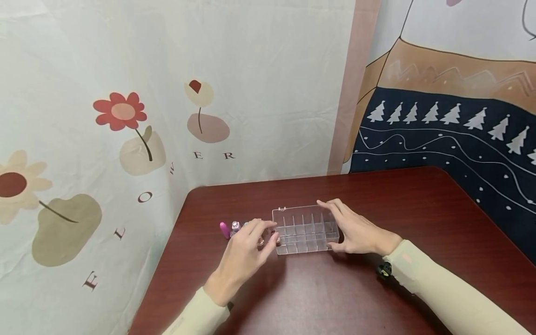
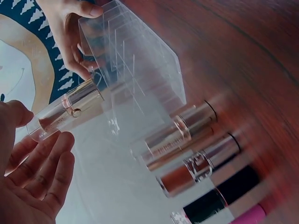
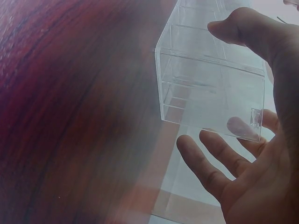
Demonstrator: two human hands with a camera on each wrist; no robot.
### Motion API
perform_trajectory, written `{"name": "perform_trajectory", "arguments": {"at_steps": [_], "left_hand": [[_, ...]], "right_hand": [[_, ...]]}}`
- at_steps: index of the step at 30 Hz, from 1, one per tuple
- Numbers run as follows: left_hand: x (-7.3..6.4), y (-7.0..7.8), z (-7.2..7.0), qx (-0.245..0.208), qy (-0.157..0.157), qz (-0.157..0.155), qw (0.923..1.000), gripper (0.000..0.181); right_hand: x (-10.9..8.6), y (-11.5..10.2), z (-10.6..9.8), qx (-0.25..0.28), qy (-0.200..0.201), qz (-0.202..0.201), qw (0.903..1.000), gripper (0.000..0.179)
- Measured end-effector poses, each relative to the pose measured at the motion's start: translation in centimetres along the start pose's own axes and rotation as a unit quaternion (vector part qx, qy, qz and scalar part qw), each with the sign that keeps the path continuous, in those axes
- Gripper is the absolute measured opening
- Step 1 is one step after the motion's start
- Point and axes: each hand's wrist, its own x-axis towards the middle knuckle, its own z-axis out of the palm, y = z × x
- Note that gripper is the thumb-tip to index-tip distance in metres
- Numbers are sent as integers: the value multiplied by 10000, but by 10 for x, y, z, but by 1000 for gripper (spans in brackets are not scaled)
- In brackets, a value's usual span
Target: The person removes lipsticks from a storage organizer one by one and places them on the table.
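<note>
My left hand [image 1: 243, 253] pinches a lip gloss tube [image 2: 70, 109] between thumb and fingers; it has a clear end, brown contents and a shiny gold part. In the left wrist view the tube's gold end is at the edge of a clear divided box [image 1: 307, 232]; I cannot tell whether it is inside a compartment. At the box's right end, my right hand [image 1: 360, 230] grips it, thumb on the near side and fingers behind. The right wrist view shows the thumb over the clear box [image 3: 210, 93] and a fingertip against its end wall.
Beside the box's left end stand a gold lip gloss tube [image 2: 180, 133], another with a silvery ornament [image 2: 198, 168], a black tube [image 2: 219, 196] and a magenta tube [image 1: 224, 230]. All are on the dark red table [image 1: 301, 288]. Behind hangs a printed curtain [image 1: 268, 93].
</note>
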Motion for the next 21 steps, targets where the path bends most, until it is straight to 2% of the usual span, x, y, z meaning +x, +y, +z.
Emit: {"name": "perform_trajectory", "arguments": {"at_steps": [10, 21], "left_hand": [[-16, -12, -14, 5, 147, -74, 9999, 30], [-33, -26, -28, 102, 86, -251, 9996, 26]], "right_hand": [[1, -1, 1, 13, -73, 37, 10000, 125], [1, 0, 1, 1, -60, 34, 10000, 124]]}}
